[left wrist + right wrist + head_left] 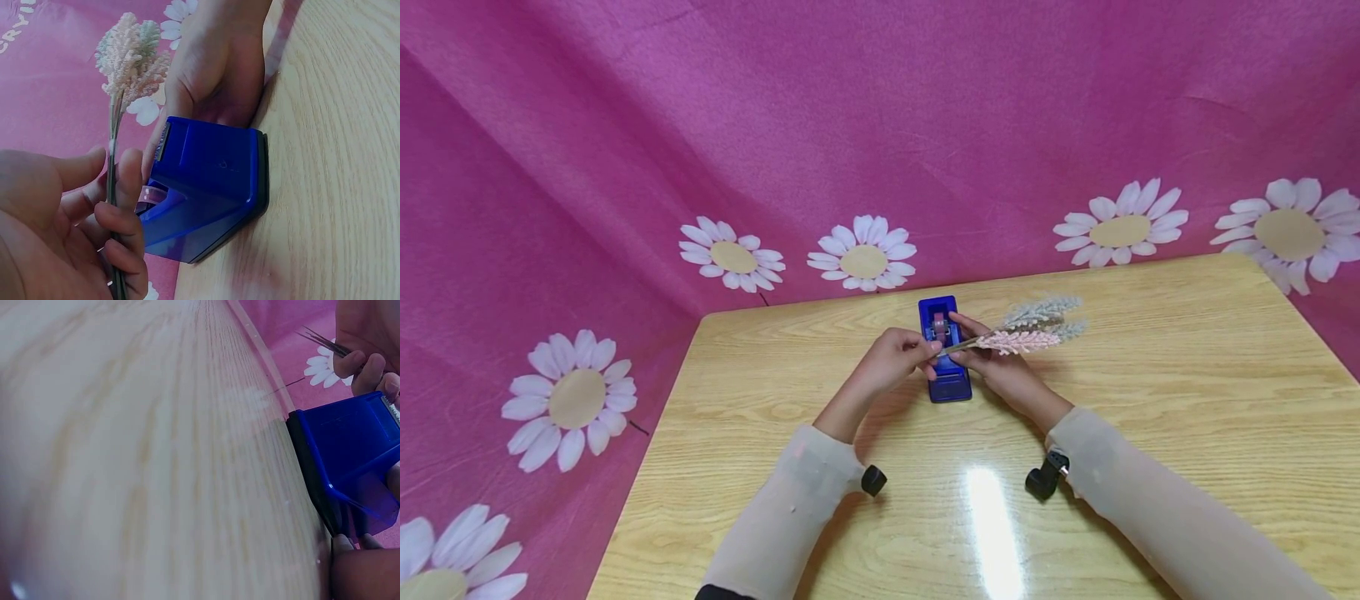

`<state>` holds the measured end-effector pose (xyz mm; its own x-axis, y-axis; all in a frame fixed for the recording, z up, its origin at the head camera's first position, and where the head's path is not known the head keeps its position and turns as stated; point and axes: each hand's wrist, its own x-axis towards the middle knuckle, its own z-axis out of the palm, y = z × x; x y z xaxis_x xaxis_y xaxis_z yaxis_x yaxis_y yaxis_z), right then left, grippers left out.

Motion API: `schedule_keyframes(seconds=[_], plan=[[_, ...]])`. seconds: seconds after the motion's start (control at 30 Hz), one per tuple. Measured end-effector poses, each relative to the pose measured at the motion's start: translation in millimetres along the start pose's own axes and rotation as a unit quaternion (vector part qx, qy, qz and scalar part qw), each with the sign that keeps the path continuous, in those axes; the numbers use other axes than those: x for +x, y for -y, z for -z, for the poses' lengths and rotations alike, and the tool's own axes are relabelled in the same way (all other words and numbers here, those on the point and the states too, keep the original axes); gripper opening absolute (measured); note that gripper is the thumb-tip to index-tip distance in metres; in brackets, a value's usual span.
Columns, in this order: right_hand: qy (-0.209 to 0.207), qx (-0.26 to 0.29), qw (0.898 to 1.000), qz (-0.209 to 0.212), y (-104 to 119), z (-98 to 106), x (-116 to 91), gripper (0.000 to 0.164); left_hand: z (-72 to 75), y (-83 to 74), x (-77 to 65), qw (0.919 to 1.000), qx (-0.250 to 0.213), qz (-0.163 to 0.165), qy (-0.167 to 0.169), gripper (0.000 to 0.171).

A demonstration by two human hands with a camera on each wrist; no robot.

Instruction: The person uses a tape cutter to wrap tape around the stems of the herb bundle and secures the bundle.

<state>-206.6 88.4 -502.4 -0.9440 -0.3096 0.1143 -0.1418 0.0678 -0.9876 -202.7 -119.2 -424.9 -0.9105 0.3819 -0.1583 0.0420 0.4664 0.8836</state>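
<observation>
My left hand [898, 358] grips a small bunch of artificial flowers by its thin dark stems [111, 187], fingers curled round them. Pink and pale green flower heads [1018, 340] point to the right, past the right hand. A pale band shows on the stems just below the heads in the left wrist view. Beneath the stems stands a blue tape dispenser [950, 387] with a roll of pinkish tape [940, 323] and a toothed metal cutter [162, 142]. My right hand [1000, 375] holds the dispenser's right side; some of its fingers are hidden behind the body.
A light wood-grain table [760, 375] bears the dispenser. A pink cloth [880, 125] printed with white daisies hangs behind the table and along its left. Light glares off the tabletop near the front. Small black devices [1043, 482] are worn at both wrists.
</observation>
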Motion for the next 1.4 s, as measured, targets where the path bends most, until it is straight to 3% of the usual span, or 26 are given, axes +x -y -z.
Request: schedule_keyframes(seconds=[0.27,0.37,0.5,0.8,1.07,1.3,1.4], plan=[[0.033,0.044,0.998,-0.038,-2.8,1.4,0.1,0.067,-3.1,-1.7,1.6,0.9998,-0.007,0.011,-0.012,0.03],[0.035,0.039,0.998,-0.022,-1.7,0.9,0.9,0.068,-4.0,-1.7,1.9,0.9997,-0.009,0.018,-0.015,0.029],[0.034,0.043,0.998,0.003,-1.4,-0.2,2.0,0.069,-4.5,-1.8,1.5,0.9994,-0.017,0.024,-0.02,0.028],[0.012,0.044,0.999,0.009,0.7,-1.5,2.2,0.067,-5.9,-3.7,-2.5,0.9994,-0.02,0.022,-0.017,0.029],[0.002,0.099,0.995,-0.015,3.1,-4.0,1.0,0.067,-12.0,-5.1,-10.3,0.9992,-0.032,0.021,-0.011,0.027],[-0.019,0.065,0.996,0.052,4.1,-7.0,1.4,0.063,-18.5,-3.3,-16.1,0.999,-0.025,0.03,-0.019,0.026],[-0.017,0.069,0.996,0.052,4.8,-7.3,0.7,0.063,-20.6,-1.9,-18.5,0.999,-0.025,0.032,-0.021,0.026]])
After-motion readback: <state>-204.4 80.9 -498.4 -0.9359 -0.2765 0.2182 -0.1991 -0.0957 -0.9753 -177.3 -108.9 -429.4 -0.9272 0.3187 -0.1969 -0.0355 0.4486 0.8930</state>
